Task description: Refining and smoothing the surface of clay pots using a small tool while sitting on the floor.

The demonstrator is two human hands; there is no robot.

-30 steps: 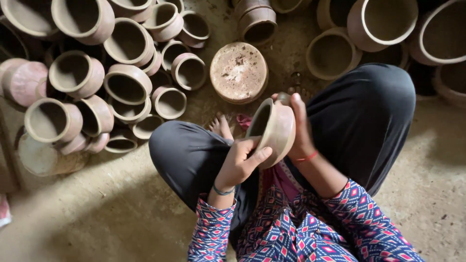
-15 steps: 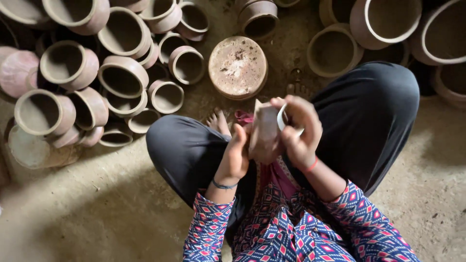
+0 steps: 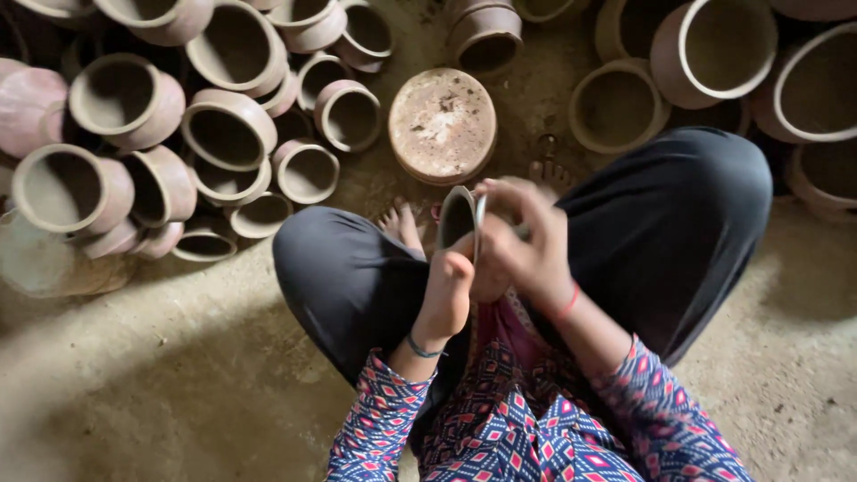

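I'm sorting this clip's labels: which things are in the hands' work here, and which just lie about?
In hand:
small clay pot, tipped on its side
left hand, under the pot
right hand, on its rim side

Lying about:
round clay disc
piled brown pots, at left
larger pale-rimmed pots, at right
dirt floor

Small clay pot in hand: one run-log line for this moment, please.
small brown clay pot tilted sideways | left hand supports | right hand on rim | round clay disc ahead

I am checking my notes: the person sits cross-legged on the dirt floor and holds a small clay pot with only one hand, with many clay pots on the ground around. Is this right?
Not quite. The head view shows both hands on the small clay pot: the left hand supports it from below, the right hand grips its side. The rest holds: cross-legged on the dirt floor, clay pots around.
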